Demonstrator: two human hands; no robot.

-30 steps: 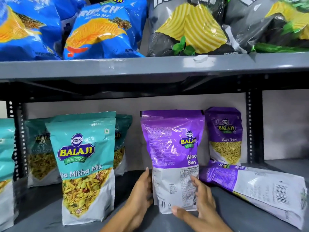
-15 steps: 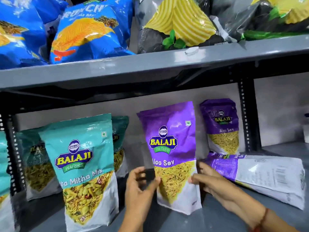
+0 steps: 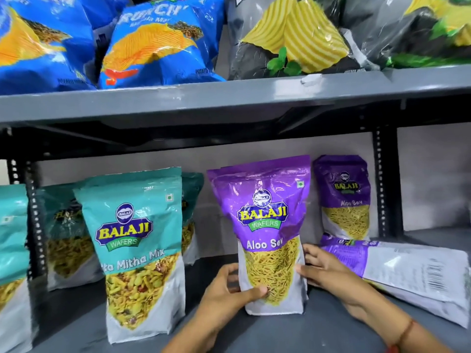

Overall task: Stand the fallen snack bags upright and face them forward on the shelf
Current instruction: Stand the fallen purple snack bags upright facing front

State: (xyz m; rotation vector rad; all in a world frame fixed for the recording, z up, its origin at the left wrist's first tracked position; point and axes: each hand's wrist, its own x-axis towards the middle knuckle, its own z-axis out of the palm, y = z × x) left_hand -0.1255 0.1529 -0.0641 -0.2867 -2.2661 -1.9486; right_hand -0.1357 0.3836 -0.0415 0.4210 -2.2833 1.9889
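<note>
A purple Aloo Sev bag (image 3: 265, 217) stands upright on the grey lower shelf (image 3: 293, 332), its front label facing me. My left hand (image 3: 229, 289) grips its lower left edge, thumb across the front. My right hand (image 3: 323, 268) presses against its lower right side. Just to the right, a second purple Aloo Sev bag (image 3: 407, 273) lies on its side with the barcode back facing up. A third purple bag (image 3: 344, 197) stands upright further back.
Teal Mitha Mix bags (image 3: 137, 248) stand upright at the left, with more behind them. A black perforated upright (image 3: 384, 182) rises at the back right. The upper shelf (image 3: 229, 98) carries blue (image 3: 158, 44) and dark grey chip bags (image 3: 293, 34).
The held purple bag went from showing its back to showing its front, and it now stands on the shelf. Both hands have closed in on its lower sides.
</note>
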